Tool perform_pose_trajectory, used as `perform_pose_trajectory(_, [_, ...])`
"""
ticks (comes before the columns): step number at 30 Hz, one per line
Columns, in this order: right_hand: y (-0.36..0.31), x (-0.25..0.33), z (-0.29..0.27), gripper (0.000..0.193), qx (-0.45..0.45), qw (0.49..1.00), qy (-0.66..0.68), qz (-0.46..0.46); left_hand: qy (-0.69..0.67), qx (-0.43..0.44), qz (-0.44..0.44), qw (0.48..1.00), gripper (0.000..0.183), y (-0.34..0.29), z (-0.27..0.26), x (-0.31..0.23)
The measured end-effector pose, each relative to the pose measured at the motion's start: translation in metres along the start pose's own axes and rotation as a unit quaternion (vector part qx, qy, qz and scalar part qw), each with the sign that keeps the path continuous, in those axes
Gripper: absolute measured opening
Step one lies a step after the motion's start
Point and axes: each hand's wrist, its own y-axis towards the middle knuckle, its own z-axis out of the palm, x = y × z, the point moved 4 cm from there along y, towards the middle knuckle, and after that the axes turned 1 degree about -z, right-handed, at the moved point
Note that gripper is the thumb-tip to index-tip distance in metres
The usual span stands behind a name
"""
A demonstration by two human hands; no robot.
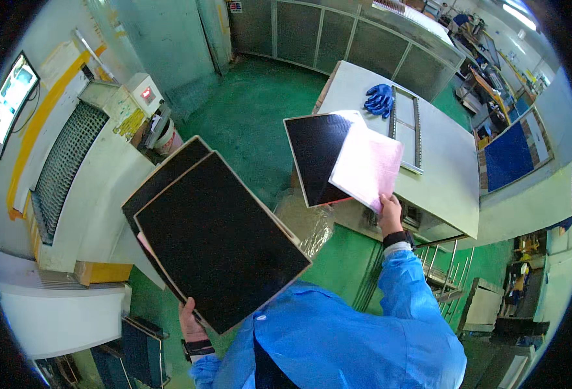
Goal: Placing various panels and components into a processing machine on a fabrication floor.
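Note:
My left hand (193, 322) is closed on the lower left edge of a small stack of flat black panels (221, 243) with pale rims. A sliver of pink shows between them at the left edge. My right hand (390, 216) pinches the near corner of a thin pale pink sheet (369, 165). That sheet partly covers another black panel (313, 152) at the left edge of the white table (444, 194). Whether the sheet touches this panel, I cannot tell. Farther back on the table lie blue gloves (379, 101) and a metal frame (406, 129).
At the left stands a pale machine with a bumpy grey mesh (72, 168) and a small control box (144, 93). A monitor (12, 104) hangs on the wall. Clear plastic wrap (315, 236) lies by the table, and a metal rack (448, 272) stands at the right.

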Motion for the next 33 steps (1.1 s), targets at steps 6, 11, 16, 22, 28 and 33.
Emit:
perform_pose_trajectory(6, [0.075,-0.002,-0.032,0.021,-0.004,0.997,-0.076,0.002,-0.014,-0.040,0.053,0.998,0.035,0.007,0.009,-0.013])
perform_pose_trajectory(11, [0.099,0.057,-0.031,0.036,-0.097,0.872,-0.433,-0.207,0.040,-0.083,0.045,0.995,0.021,0.007,0.039,-0.016])
perform_pose_trajectory(16, [0.061,0.053,0.046,0.042,0.141,0.929,-0.304,-0.159,-0.010,-0.064,0.029,0.997,0.023,0.033,0.056,-0.005])
perform_pose_trajectory(22, [-0.143,0.021,0.175,0.021,0.531,0.779,-0.129,0.307,-0.042,-0.003,0.017,0.999,0.023,0.040,0.066,-0.009])
perform_pose_trajectory(28, [-0.200,0.043,0.229,0.016,0.522,0.797,-0.174,0.250,-0.080,-0.029,0.013,0.996,0.019,0.042,0.042,-0.035])
perform_pose_trajectory(33, [-0.232,0.026,0.280,0.011,0.545,0.802,-0.148,0.194,-0.116,-0.039,0.039,0.992,0.023,0.062,-0.015,-0.061])
